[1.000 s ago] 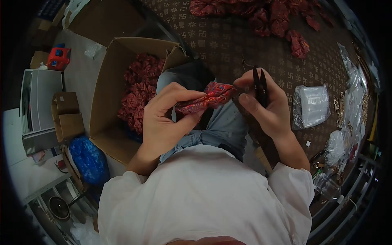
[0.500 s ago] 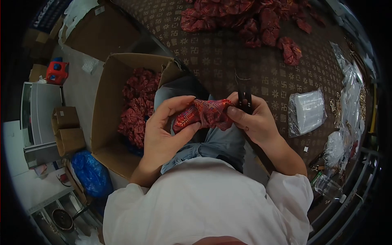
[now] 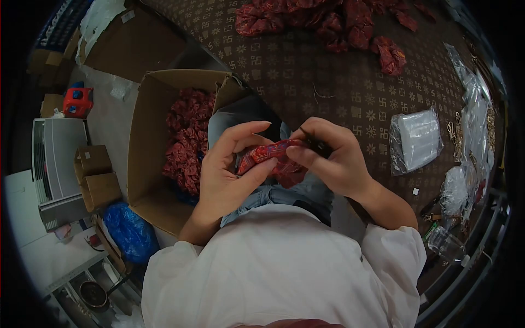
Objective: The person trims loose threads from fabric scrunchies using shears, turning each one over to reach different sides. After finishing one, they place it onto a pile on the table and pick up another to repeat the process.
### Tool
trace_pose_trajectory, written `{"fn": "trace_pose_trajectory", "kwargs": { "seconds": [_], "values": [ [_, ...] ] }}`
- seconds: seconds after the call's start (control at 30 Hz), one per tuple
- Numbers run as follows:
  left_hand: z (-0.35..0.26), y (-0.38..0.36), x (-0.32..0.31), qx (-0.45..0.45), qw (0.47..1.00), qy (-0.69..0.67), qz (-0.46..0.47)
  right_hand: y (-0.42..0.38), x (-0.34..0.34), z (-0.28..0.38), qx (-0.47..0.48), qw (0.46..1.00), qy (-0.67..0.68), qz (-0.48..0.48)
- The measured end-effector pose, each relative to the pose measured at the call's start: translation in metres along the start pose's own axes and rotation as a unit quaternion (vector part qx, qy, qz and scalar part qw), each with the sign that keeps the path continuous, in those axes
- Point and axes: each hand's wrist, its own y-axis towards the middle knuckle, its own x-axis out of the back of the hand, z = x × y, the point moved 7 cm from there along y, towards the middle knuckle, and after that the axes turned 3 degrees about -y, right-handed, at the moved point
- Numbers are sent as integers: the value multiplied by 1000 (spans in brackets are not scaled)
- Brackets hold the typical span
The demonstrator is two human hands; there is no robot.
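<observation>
A small gathered piece of red patterned cloth (image 3: 287, 169) is held between both hands, above my lap. My left hand (image 3: 227, 158) grips its left end between thumb and fingers, with the forefinger raised off it. At the right end, my right hand (image 3: 333, 156) pinches the cloth's upper edge with thumb and fingertips. The same hand keeps a small black tool (image 3: 316, 143), which looks like thread snips, tucked in its fingers, its tip towards the cloth. Fingers partly cover the cloth and most of the tool.
Left of my legs, an open cardboard box (image 3: 143, 147) contains many red crumpled cloth pieces (image 3: 188, 142). More red cloth pieces (image 3: 358, 27) lie on the brown patterned table cover (image 3: 306, 65). Loose thread (image 3: 322, 96), clear plastic bags (image 3: 416, 141) and a clear bottle (image 3: 447, 246) are also there.
My right hand has turned, so the black tool now points towards the cloth instead of away from me. The cloth is folded narrower, and the left forefinger has lifted.
</observation>
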Motion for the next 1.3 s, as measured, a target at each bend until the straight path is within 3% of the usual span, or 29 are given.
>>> {"fn": "trace_pose_trajectory", "kwargs": {
  "seconds": [0.03, 0.13, 0.33, 0.57, 0.67, 0.73, 0.83, 0.97, 1.03, 1.07, 1.13, 1.17, 1.23, 1.3],
  "values": [
    [1, 0, 0, 17, 999, -35, -6, -2, -1, -12, -97, 990, 97, 8],
    [4, 0, 0, 30, 998, -51, 34, -1, 3, -13, -138, 970, 202, 6],
    [5, 0, 9, 5, 990, -130, 52, -3, -1, -16, -108, 953, 280, 37],
    [-11, -2, -4, 9, 993, -117, 31, -6, -4, -7, -117, 954, 275, 31],
    [-17, 0, 0, -44, 997, -55, 6, -8, -5, -5, -102, 967, 229, 36],
    [-22, -1, -2, -83, 995, 34, 40, -10, -6, -3, -98, 973, 206, 45],
    [-6, -4, 2, -22, 997, -72, 28, -10, -9, -3, -106, 972, 202, 54],
    [-5, -7, 3, 2, 994, -110, 23, -11, -14, -1, -104, 981, 155, 55],
    [-6, -8, 7, 10, 996, -90, -2, -9, 5, 20, 24, 994, -27, -105],
    [-8, -8, 7, 9, 996, -89, -3, -7, 7, 21, 26, 994, -26, -104],
    [-12, -9, 9, -4, 999, -27, -18, -12, 10, 48, 196, 949, -217, -117],
    [-13, -9, 9, -5, 999, -26, -20, -12, 12, 47, 197, 949, -216, -116],
    [-17, -8, 8, -31, 999, 12, -18, -19, -3, 52, 287, 898, -330, -56],
    [-16, -8, 8, -28, 999, 1, -14, -20, -4, 51, 283, 906, -307, -69]
  ]
}}
